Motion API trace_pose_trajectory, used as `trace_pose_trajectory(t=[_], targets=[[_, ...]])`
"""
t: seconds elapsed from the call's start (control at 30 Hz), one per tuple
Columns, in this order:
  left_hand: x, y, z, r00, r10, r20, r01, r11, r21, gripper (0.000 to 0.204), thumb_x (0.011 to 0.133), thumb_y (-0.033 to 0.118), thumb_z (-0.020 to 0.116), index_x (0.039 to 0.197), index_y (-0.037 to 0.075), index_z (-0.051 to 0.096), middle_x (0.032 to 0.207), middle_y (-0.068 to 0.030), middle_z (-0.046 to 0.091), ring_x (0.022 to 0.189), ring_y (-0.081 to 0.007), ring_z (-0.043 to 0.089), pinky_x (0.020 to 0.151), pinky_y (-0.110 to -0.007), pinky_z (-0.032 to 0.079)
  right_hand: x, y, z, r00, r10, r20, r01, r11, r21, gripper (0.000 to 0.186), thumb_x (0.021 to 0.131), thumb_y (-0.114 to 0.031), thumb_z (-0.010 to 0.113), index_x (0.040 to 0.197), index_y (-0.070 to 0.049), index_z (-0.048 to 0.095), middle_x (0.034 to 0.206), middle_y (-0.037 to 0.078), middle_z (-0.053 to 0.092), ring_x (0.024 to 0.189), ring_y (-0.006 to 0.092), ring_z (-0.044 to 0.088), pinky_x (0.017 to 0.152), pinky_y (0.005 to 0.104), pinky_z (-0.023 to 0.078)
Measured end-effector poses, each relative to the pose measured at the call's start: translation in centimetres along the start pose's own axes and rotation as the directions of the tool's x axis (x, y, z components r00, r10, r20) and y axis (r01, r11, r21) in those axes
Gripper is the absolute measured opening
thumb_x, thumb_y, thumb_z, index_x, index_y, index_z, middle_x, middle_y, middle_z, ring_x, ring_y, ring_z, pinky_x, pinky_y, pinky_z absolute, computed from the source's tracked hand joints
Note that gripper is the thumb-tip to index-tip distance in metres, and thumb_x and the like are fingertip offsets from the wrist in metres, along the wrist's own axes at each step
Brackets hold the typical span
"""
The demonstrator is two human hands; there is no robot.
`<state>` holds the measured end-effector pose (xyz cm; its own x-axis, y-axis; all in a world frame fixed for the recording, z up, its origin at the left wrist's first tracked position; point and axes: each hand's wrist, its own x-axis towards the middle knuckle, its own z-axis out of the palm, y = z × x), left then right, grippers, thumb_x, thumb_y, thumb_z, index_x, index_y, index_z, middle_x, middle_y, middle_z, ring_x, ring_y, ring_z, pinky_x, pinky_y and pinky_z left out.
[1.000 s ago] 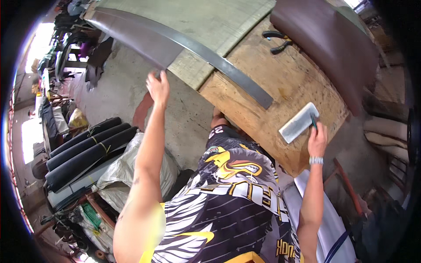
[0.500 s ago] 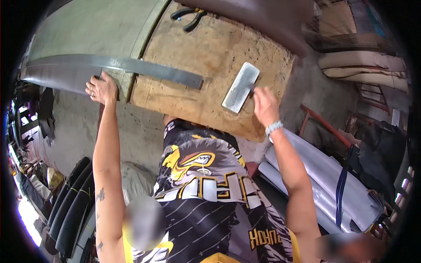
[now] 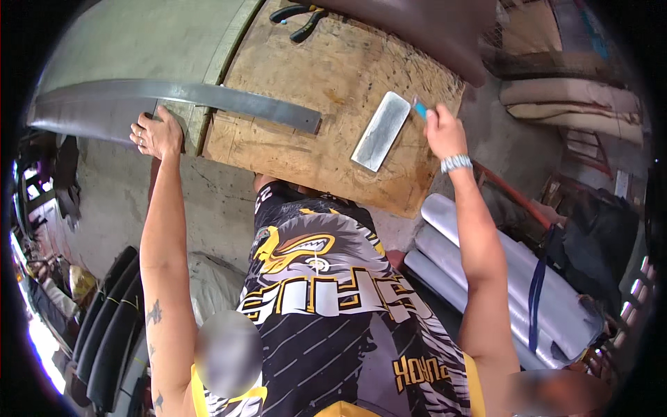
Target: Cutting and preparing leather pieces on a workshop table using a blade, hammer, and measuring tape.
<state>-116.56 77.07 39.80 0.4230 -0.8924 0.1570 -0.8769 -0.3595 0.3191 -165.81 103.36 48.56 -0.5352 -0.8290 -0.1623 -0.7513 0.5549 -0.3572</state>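
Observation:
My left hand (image 3: 157, 135) rests with fingers apart on the near edge of a dark grey sheet (image 3: 87, 118) and a pale board, just below a long metal straightedge (image 3: 264, 105). My right hand (image 3: 441, 132) grips a small teal-handled tool (image 3: 421, 108), whose end is too small to make out clearly. The tool is just right of a rectangular sharpening stone (image 3: 381, 132), which lies on the worn plywood worktop (image 3: 271, 153). Black-handled pliers (image 3: 303, 28) lie near the far side of the wood.
A dark brown sheet (image 3: 417, 21) lies at the back. Dark rolls (image 3: 101, 333) stand at lower left, silvery rolls (image 3: 528, 299) at lower right beside a red metal frame (image 3: 521, 194). Folded beige material (image 3: 570, 111) is at the right, on a ladder-like rack.
The view has turned over the worktop. My left hand has come down onto the sheet's edge. My right hand has moved up off the stone to its right with the teal tool.

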Motion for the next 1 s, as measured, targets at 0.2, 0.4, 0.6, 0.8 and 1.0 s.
trace_pose_trajectory(t=[0.2,0.4,0.6,0.8,1.0], targets=[[0.4,0.5,0.0,1.0,0.017,-0.003,-0.016,1.0,0.009,0.073,0.095,0.054,0.046,0.148,0.004,0.039,0.159,-0.0244,0.026,0.15,-0.0411,0.014,0.12,-0.055,0.015,-1.5,1.3,3.8,0.894,0.306,0.328,-0.429,0.795,0.429,0.049,0.094,-0.051,0.063,0.079,-0.005,0.063,0.055,0.005,0.062,0.039,0.0114,0.054,0.038,0.0275,0.04],[0.3,0.4,0.4,1.0,-0.006,-0.003,0.006,0.999,0.04,0.07,0.096,0.052,0.047,0.147,0.006,0.04,0.16,-0.0243,0.026,0.15,-0.0409,0.016,0.12,-0.055,0.016,-3.8,0.3,2.8,0.838,0.285,0.466,-0.443,0.854,0.273,0.05,0.088,-0.053,0.07,0.077,-0.005,0.06,0.054,0.005,0.06,0.041,0.0122,0.055,0.039,0.0283,0.041],[0.1,-0.1,0.2,0.999,0.018,-0.027,-0.017,1.0,0.006,0.072,0.096,0.054,0.047,0.147,0.005,0.04,0.159,-0.0246,0.027,0.15,-0.0414,0.016,0.119,-0.055,0.016,-0.7,1.2,3.5,0.877,0.273,0.395,-0.424,0.826,0.37,0.062,0.086,-0.053,0.072,0.111,0.004,0.065,0.059,0.008,0.064,0.042,0.0118,0.056,0.039,0.0274,0.041],[0.6,1.1,0.1,0.999,0.029,-0.04,-0.029,1.0,0.007,0.071,0.096,0.054,0.047,0.148,0.007,0.04,0.159,-0.0243,0.028,0.15,-0.0416,0.016,0.119,-0.055,0.017,0.8,0.7,1.7,0.892,0.262,0.367,-0.411,0.808,0.423,0.048,0.085,-0.048,0.077,0.074,-0.007,0.055,0.058,0.004,0.062,0.04,0.0099,0.054,0.037,0.0256,0.042],[0.7,1.6,0.1,0.999,0.017,-0.043,-0.016,1.0,0.016,0.069,0.096,0.052,0.047,0.147,0.005,0.04,0.158,-0.0244,0.029,0.15,-0.0408,0.017,0.119,-0.055,0.018,-3.0,0.6,3.2,0.827,0.276,0.49,-0.475,0.81,0.343,0.052,0.084,-0.052,0.076,0.087,-0.004,0.058,0.056,0.008,0.061,0.041,0.0139,0.056,0.038,0.0286,0.041]])
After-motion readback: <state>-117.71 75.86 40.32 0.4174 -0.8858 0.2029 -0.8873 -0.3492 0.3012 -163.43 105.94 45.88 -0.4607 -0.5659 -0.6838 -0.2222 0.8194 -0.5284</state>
